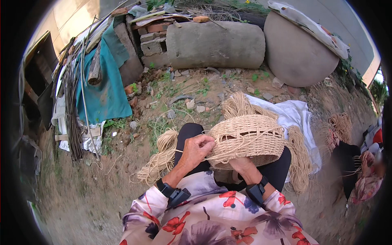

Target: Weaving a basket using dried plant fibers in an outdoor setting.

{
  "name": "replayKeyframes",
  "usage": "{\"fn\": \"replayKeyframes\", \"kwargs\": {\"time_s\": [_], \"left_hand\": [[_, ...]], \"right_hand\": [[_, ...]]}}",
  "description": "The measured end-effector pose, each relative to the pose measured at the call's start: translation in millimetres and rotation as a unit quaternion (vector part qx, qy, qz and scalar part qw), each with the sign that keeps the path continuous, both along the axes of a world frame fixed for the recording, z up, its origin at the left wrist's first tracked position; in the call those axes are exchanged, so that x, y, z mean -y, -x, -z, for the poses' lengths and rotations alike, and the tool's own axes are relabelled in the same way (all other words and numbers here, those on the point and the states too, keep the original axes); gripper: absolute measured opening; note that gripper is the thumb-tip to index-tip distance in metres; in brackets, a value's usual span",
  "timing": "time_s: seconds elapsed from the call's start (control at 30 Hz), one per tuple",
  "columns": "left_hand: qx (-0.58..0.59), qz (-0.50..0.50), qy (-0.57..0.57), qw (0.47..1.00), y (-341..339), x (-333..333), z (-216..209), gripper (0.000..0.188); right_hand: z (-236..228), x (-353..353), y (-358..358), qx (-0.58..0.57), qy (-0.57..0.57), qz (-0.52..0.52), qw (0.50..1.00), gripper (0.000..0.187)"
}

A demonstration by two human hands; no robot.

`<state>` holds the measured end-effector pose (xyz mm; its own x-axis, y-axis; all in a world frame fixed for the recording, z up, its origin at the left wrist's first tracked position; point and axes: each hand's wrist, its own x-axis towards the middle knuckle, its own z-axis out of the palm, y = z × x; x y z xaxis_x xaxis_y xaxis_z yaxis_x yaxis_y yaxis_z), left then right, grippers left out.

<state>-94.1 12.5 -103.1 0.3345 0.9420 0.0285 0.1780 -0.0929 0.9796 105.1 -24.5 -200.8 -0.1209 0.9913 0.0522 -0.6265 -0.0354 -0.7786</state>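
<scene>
A woven straw-coloured basket [261, 141] rests tilted on my lap, with its opening toward me and a gap in the weave along its upper side. At its left edge, my left hand [197, 150] is closed, thumb and forefinger pinching a strand of straw cord. A loose end of cord loops out to the left of that hand. My right hand [243, 165] reaches into the basket's opening from below, and its fingers are hidden by the wall.
Bundles of straw cord lie at my left [160, 160], at my right [299, 157] and beyond the basket [237, 105]. A white sheet [300, 112] is spread on the ground. Another person [365, 175] sits at far right. A concrete cylinder [216, 45] and teal cloth [102, 92] stand beyond.
</scene>
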Motion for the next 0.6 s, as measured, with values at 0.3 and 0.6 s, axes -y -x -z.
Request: {"fn": "replayKeyframes", "kwargs": {"time_s": [0.3, 0.6], "left_hand": [[-0.145, 0.076, -0.270, 0.949, -62, -31, -73, 0.013], [-0.076, -0.031, -0.120, 0.989, -54, -31, -47, 0.006]], "right_hand": [[-44, -16, -9, -0.270, -0.037, -0.001, 0.962, 0.055], [-49, 11, -55, -0.023, -0.032, 0.039, 0.998, 0.038]]}}
